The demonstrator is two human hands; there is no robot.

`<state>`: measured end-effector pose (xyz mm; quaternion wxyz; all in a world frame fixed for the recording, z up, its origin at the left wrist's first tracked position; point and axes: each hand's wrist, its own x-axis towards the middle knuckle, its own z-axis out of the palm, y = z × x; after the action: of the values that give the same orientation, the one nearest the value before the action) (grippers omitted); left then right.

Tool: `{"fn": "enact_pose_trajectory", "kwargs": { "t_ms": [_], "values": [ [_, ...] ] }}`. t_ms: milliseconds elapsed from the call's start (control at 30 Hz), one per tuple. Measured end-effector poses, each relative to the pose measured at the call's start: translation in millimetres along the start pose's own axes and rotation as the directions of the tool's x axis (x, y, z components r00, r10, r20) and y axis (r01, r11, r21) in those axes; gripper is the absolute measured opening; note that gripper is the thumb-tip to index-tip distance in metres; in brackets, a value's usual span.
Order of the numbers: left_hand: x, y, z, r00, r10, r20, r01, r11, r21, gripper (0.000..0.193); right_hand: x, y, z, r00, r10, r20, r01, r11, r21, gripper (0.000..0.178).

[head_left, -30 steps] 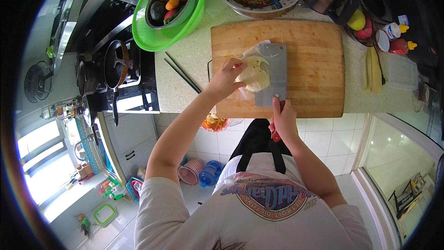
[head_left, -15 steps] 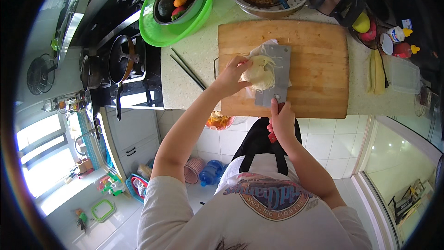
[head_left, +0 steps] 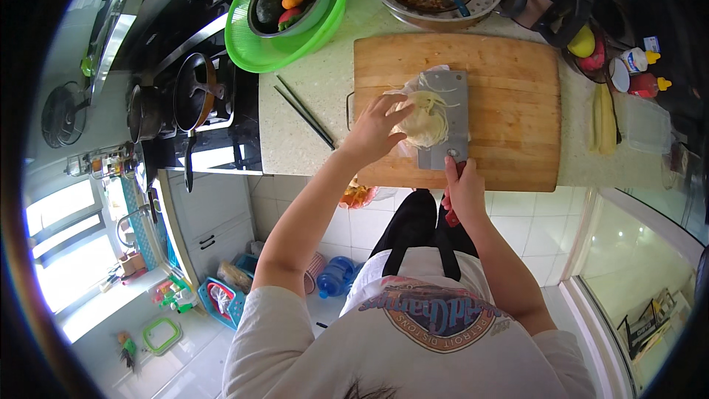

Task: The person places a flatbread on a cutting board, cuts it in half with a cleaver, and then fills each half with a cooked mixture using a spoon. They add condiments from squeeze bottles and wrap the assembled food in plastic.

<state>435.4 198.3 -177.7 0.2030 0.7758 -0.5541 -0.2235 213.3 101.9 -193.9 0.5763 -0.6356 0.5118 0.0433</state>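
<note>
My right hand [head_left: 464,189] grips the red handle of a cleaver [head_left: 456,120]. Its broad grey blade lies nearly flat on the wooden cutting board [head_left: 517,111], partly under or against a mound of pale noodle-like strands [head_left: 427,123]. Some strands trail over the blade. At the left side of the mound is my left hand [head_left: 375,131], fingers apart and curved; whether the fingertips touch the strands is hard to tell. Part of a white sheet or bag [head_left: 433,72] shows around the mound, mostly hidden beneath it.
Beyond the board stands a steel pan [head_left: 480,11] with a blue-handled spatula. A green basket [head_left: 238,37] holding a bowl of vegetables is at the far left. Dark chopsticks [head_left: 305,112] lie left of the board. Bottles [head_left: 644,85] and a clear container [head_left: 646,124] stand right.
My left fingers have loosened from the strands and spread apart, the hand drawing slightly back. Cleaver and right hand stay nearly still; the whole view has shifted a little.
</note>
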Motion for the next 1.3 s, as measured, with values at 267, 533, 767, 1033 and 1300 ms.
{"fn": "enact_pose_trajectory", "kwargs": {
  "t_ms": [267, 533, 767, 1033, 1300],
  "values": [
    [1, -2, 2, 0.953, 0.298, 0.049, -0.301, 0.936, 0.184, 0.067, -1, 0, -28, 1.000, -0.002, 0.010, 0.002, 1.000, -0.007, 0.042],
    [6, -14, 8, 0.914, 0.373, 0.158, -0.401, 0.890, 0.220, 0.071, -10, 4, -28, 1.000, -0.005, -0.004, 0.005, 0.999, 0.039, 0.042],
    [3, -15, 13, 0.923, 0.357, 0.143, -0.376, 0.916, 0.141, 0.074, -17, -4, 0, 0.998, 0.051, -0.034, -0.048, 0.996, 0.072, 0.041],
    [-2, 7, -32, 0.981, 0.161, -0.107, -0.144, 0.978, 0.154, 0.060, -12, -6, -8, 0.998, 0.012, -0.061, -0.010, 1.000, 0.021, 0.043],
    [-49, -43, 19, 0.430, -0.702, -0.568, 0.210, 0.690, -0.693, 0.010, -10, 1, -3, 0.999, -0.012, -0.043, 0.013, 1.000, 0.010, 0.042]
  ]
}}
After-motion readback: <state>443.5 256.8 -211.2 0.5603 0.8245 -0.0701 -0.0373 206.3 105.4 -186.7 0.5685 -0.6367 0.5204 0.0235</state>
